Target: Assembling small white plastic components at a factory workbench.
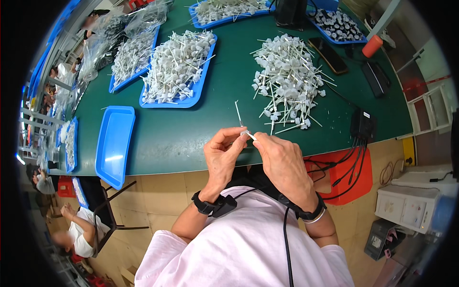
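over glossy green table (pixel 177 138), l hand (pixel 220 160) + r hand (pixel 287 167), grips pinched on slim wht pc (pixel 251 136)

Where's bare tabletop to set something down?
Green tabletop between the bare rectangular blue plastic tray and left hand; also between the nearest heaped blue plastic tray and loose white-part pile. Crowded: right of that pile, around the black phone.
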A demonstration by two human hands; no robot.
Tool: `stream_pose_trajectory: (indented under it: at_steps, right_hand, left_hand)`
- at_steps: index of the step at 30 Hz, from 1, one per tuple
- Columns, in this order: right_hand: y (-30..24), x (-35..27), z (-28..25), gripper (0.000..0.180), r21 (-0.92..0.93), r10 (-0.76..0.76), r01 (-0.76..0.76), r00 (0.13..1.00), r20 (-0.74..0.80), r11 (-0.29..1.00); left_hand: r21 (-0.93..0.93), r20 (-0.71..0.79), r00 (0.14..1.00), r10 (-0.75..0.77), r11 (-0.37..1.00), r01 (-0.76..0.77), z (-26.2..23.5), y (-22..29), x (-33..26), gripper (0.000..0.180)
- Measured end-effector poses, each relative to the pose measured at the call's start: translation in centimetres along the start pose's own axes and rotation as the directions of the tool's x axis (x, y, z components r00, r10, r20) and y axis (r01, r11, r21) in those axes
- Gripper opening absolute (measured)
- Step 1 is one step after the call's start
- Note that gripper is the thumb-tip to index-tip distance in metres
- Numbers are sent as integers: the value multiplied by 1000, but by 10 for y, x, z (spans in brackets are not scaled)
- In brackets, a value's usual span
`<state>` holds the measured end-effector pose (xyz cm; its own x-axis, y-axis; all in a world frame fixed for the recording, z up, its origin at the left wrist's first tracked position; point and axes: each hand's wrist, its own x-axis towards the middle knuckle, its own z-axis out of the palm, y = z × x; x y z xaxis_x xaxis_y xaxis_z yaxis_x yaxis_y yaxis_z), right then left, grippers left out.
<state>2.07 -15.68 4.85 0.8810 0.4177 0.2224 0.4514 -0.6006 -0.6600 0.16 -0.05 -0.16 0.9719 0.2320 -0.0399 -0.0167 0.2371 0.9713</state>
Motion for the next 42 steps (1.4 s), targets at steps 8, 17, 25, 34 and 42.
stream_pose_trajectory:
  at_steps: [8,17,25,34,42]
  right_hand:
    - [-2,-4,-12,11,39,12,-9,997,-70,999]
    - [-4,-6,-10,12,52,13,-11,999,-33,999]
    - [-4,-4,-6,14,-101,-44,36,996,-74,994]
    - [-9,-1,0,13,-216,-72,56,995,-68,975]
    - [-14,2,4,12,-279,-43,33,999,-32,960]
  left_hand:
    - [-74,13,994,-104,992,105,0,4,2,19]
    - [-161,6,983,-185,970,184,-5,0,5,12]
    - [-161,40,966,-254,953,257,-2,11,5,22]
    - [-146,69,982,-176,972,184,-5,11,2,26]
    - [-75,33,996,-87,993,90,-5,10,0,20]
